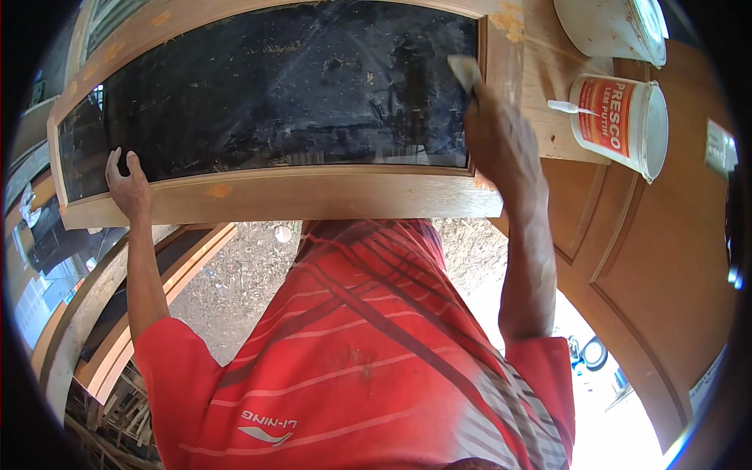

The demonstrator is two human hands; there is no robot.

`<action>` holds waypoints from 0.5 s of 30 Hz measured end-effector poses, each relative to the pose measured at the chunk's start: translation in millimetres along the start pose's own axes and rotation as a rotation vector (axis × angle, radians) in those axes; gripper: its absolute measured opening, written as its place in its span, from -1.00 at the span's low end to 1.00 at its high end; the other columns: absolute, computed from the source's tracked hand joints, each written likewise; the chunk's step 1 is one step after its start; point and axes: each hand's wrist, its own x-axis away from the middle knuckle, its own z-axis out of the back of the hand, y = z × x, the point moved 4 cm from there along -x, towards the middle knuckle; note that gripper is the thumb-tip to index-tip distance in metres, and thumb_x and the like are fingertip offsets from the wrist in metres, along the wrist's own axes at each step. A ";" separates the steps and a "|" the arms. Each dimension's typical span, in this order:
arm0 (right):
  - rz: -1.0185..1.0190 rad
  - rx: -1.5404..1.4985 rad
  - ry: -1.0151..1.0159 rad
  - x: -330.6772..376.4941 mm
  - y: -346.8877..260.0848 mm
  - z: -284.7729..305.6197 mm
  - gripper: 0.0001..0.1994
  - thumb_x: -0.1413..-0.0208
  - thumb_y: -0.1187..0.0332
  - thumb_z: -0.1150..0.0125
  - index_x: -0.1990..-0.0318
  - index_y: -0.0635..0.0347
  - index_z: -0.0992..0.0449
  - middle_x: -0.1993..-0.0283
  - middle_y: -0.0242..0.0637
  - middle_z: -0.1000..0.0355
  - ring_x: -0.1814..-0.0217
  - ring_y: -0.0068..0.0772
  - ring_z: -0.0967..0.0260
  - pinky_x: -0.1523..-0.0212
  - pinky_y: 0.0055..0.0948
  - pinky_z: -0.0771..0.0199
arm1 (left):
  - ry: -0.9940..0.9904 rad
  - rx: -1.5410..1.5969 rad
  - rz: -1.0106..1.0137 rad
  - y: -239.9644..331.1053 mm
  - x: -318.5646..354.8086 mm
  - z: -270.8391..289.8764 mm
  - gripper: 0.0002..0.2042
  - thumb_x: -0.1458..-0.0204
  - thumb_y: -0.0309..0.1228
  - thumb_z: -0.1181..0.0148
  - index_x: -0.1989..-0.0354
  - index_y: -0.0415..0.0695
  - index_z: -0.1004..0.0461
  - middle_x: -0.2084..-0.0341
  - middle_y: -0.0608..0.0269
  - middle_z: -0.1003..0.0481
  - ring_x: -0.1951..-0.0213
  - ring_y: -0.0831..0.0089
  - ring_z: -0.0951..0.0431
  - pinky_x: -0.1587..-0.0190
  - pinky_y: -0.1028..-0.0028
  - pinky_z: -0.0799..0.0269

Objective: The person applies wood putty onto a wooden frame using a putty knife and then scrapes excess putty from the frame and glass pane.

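A wooden door-like frame [305, 193] with a dark, scuffed panel [305, 94] lies before me. Orange-brown filler patches [217, 190] dot its wood. My left hand [129, 186] grips the frame's near edge at the left, fingertips bent over onto the panel. At the right end of the panel, my right hand [501, 141] is closed round a flat-bladed putty knife [464, 72]. Its pale, broad tip is over the dark panel near the right-hand rail. The handle is hidden in my fist.
To the right, a white tub with a red label [605, 116] and a larger white bucket [607, 27] stand on a wooden surface. A brown panelled door [658, 235] is beyond them. More timber frames [168, 294] lean at the lower left, above rough ground [223, 301].
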 end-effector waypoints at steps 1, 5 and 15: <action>-0.017 0.020 -0.030 14.9 -3.5 -2.6 -0.60 -0.42 0.30 0.00 -0.32 0.18 -0.47 0.19 0.31 -0.58 0.09 0.39 -0.57 0.01 0.24 -0.50 | 0.003 0.004 0.014 0.5 2.5 1.7 -0.45 -0.34 -0.06 -0.17 -0.29 -0.27 -0.52 -0.33 -0.11 -0.47 -0.39 -0.01 -0.41 -0.47 0.15 -0.24; 0.014 0.017 0.056 13.6 -0.5 -6.7 -0.66 -0.42 0.29 0.00 -0.21 0.22 -0.51 0.21 0.29 -0.58 0.11 0.37 -0.58 0.03 0.25 -0.50 | -0.009 -0.014 0.013 -1.0 0.3 0.5 -0.45 -0.34 -0.06 -0.17 -0.29 -0.26 -0.52 -0.33 -0.11 -0.47 -0.39 -0.02 -0.41 -0.47 0.15 -0.24; 0.125 0.009 0.066 -15.9 21.0 -0.6 -0.73 -0.43 0.27 -0.02 -0.02 0.26 -0.55 0.25 0.24 -0.57 0.25 0.29 -0.57 0.15 0.16 -0.53 | -0.019 -0.003 -0.012 -5.7 -5.2 -5.2 -0.45 -0.34 -0.05 -0.18 -0.30 -0.24 -0.52 -0.31 -0.10 -0.48 -0.37 -0.01 -0.43 -0.45 0.15 -0.27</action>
